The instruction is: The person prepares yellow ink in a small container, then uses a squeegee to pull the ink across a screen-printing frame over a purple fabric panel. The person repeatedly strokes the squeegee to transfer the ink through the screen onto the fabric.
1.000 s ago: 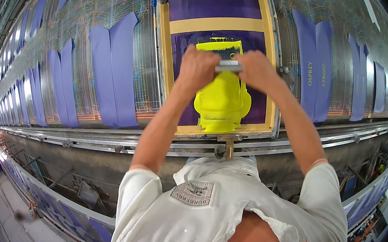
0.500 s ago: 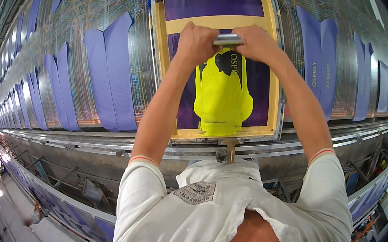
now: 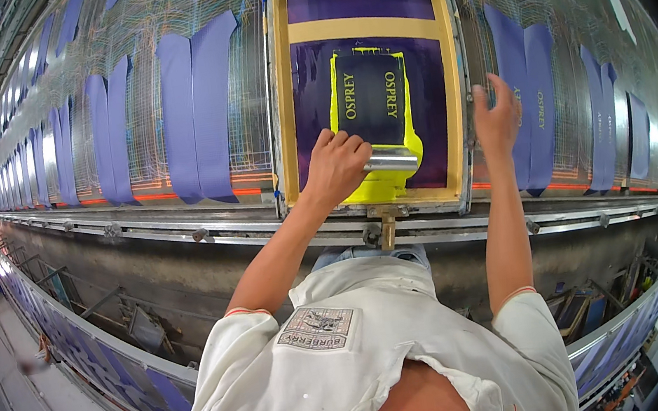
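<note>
My left hand (image 3: 334, 165) grips the silver squeegee (image 3: 389, 159) near the lower part of a printing screen (image 3: 356, 2) with purple mesh and tan tape borders. Bright yellow ink (image 3: 377, 191) is gathered around and below the blade, with thinner streaks up both sides of a dark rectangle (image 3: 370, 94) that shows yellow lettering. My right hand (image 3: 495, 121) is off the squeegee, fingers apart, just outside the screen's right edge, beside lettered periwinkle fabric pieces (image 3: 544, 69).
More periwinkle fabric pieces (image 3: 200, 106) lie in pairs along the long metal table (image 3: 247, 91), which carries colored guide lines. Metal rails (image 3: 282, 230) run along the near edge. An aisle and another table (image 3: 114, 342) lie behind me, where a small blurred figure shows at the lower left.
Both hands pushed the squeegee up the screen, then it came back down toward me, clearing ink from the dark rectangle. My right hand has let go and moved right.
</note>
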The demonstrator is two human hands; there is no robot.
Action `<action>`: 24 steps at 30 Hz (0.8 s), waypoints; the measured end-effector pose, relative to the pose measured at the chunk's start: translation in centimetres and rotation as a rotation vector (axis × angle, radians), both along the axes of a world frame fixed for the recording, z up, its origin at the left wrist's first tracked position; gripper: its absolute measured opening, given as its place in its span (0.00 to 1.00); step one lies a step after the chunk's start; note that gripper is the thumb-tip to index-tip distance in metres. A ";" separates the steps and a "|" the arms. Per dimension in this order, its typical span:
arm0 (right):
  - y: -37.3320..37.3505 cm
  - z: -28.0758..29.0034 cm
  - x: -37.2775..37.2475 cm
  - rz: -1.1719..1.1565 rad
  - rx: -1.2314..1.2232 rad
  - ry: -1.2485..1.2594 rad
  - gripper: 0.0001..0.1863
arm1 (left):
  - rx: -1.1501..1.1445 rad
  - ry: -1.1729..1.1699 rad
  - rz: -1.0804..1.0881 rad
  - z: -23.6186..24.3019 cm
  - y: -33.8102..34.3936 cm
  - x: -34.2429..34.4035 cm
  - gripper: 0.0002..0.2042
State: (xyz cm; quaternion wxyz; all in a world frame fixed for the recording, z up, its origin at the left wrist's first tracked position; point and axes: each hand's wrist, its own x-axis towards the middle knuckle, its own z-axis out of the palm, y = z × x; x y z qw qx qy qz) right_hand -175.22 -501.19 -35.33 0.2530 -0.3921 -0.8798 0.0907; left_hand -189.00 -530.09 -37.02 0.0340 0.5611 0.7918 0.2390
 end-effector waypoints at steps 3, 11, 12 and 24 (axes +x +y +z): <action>3.6 -4.7 1.6 -0.155 -0.498 -0.086 0.21 | 0.010 -0.016 -0.001 -0.1 -0.1 0.1 0.13; 0.1 1.0 -1.1 -0.090 -0.525 0.091 0.22 | 0.109 -0.084 0.082 2.1 -3.9 -1.7 0.13; -2.4 0.8 -2.6 -0.038 -0.499 0.070 0.20 | 0.094 -0.077 0.094 2.2 -5.1 -2.6 0.13; -25.4 -5.1 -20.1 0.032 -0.589 0.366 0.16 | -0.022 0.014 0.110 0.5 -25.5 -19.6 0.11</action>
